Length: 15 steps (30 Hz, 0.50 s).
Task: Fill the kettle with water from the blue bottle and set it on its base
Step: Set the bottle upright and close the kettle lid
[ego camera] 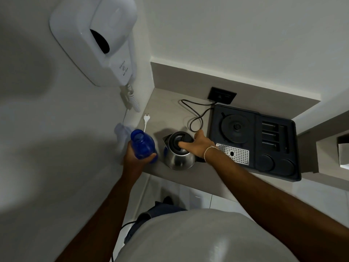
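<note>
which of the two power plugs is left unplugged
The white plug lying loose on the counter beside the blue bottle; the black cord runs into the wall socket.

Left hand (135,157) grips blue bottle (142,146); right hand (199,145) apparently presses kettle (179,154) lid.

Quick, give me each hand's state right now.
Left hand: closed around the blue bottle, cap off.
Right hand: on the steel kettle, thumb pressing its lid, gripping the handle side.

The camera on my head looks steeply down past my chest onto the corner counter (170,108), wide-angled, close enough that both my forearms fill the lower frame.
</note>
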{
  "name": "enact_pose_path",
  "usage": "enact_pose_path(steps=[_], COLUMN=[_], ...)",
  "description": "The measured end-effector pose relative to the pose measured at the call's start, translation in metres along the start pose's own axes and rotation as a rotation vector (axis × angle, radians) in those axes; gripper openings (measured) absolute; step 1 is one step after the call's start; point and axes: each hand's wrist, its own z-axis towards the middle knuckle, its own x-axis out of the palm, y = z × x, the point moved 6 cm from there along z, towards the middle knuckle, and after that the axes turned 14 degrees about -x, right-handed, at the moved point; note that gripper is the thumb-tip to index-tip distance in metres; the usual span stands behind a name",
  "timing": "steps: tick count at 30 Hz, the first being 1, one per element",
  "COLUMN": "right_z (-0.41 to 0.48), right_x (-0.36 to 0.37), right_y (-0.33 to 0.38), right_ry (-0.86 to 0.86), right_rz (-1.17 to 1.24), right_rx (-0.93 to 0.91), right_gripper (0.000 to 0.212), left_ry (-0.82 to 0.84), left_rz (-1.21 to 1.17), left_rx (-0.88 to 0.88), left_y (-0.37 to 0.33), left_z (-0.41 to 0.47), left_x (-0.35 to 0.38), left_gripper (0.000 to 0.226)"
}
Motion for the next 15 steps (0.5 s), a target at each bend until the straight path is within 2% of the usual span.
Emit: enact_pose_path(steps=[4,7,9,11,13,15], right_z=[-0.002,-0.003,-0.004,-0.005,-0.004,-0.004], right_x=[-0.001,-0.001,-0.002,-0.002,-0.001,-0.001], right_y=[0.0,0.0,0.0,0.002,0.001,-0.001], right_ry=[-0.02,-0.031,-0.04,-0.041,-0.044,-0.047], right_rz=[0.0,-0.017,-0.024,-0.026,-0.025,-0.037], right_rx=[-0.003,-0.017,-0.029,-0.038,-0.044,-0.047], right_gripper=[0.08,0.079,0.078,0.078,0.077,0.077], left_ry=[-0.052,-0.093,-0.106,-0.138,-0.233,-0.371], left_rz=[0.261,0.594,0.735,0.716,0.543,0.306], left_rx=[-0.041,0.037,0.015,-0.003,0.044,0.145], left_y=[0.028,0.059,0.082,0.078,0.05,0.01], left_z=[0.008,0.014,0.018,0.006,-0.018,-0.051], left_x=[-0.01,-0.013,-0.015,-0.018,-0.024,-0.035], left_gripper=[0.082,0.062,0.043,0.032,0.025,0.027])
